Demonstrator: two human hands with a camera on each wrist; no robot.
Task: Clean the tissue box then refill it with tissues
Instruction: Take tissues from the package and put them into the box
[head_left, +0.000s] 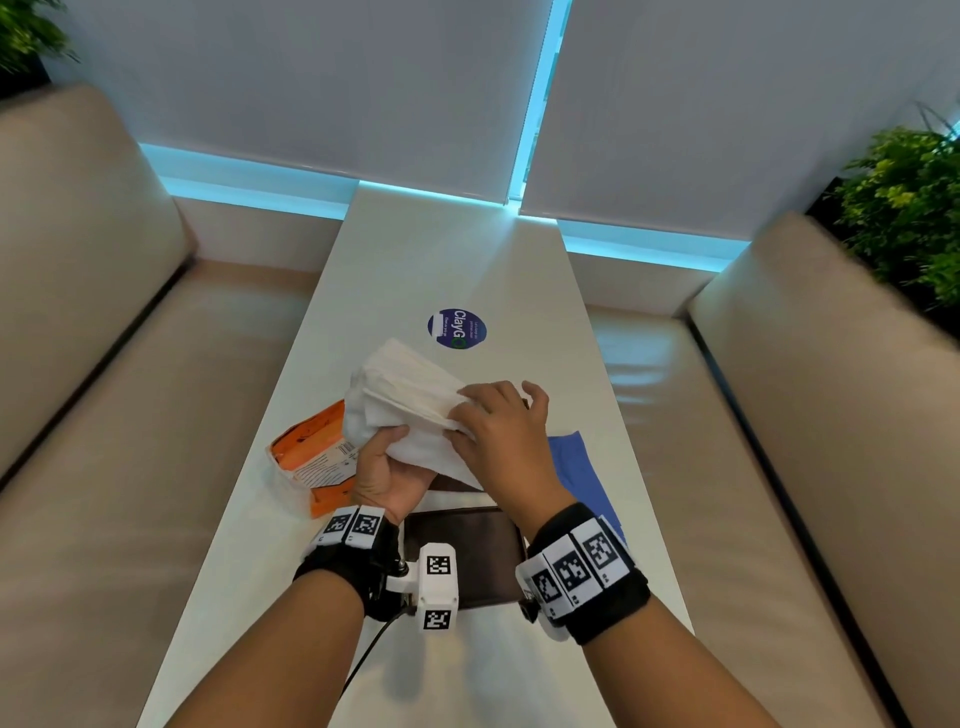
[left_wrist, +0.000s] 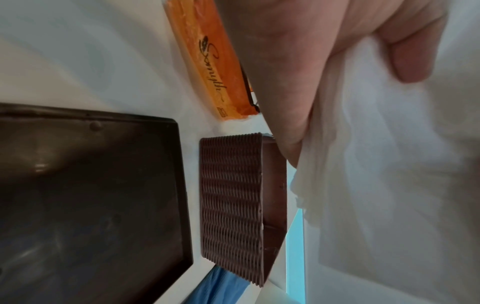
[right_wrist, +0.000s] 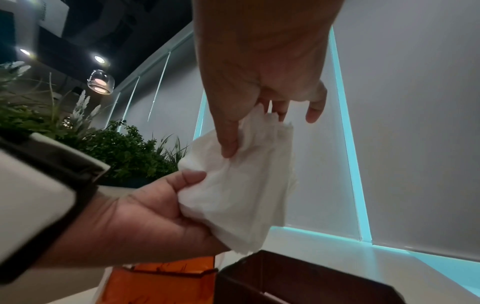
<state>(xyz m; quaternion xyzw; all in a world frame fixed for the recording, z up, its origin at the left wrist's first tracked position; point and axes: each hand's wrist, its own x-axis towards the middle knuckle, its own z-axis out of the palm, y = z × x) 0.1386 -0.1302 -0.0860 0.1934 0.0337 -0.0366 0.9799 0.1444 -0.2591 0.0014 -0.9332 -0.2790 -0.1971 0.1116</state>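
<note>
While both hands are holding the tissues (head_left: 410, 400) above the box (left_wrist: 231, 207), its lid (head_left: 462, 551) is lying nearer the wrists.

Left of the grip the orange wrapper (head_left: 311, 457) is lying; the left hand (head_left: 389, 473) is curling around the stack's lower end, the right hand (head_left: 498, 436) is pinching its upper edge, and right of it the blue cloth (head_left: 576, 473) is resting on the table (head_left: 441, 260).
</note>
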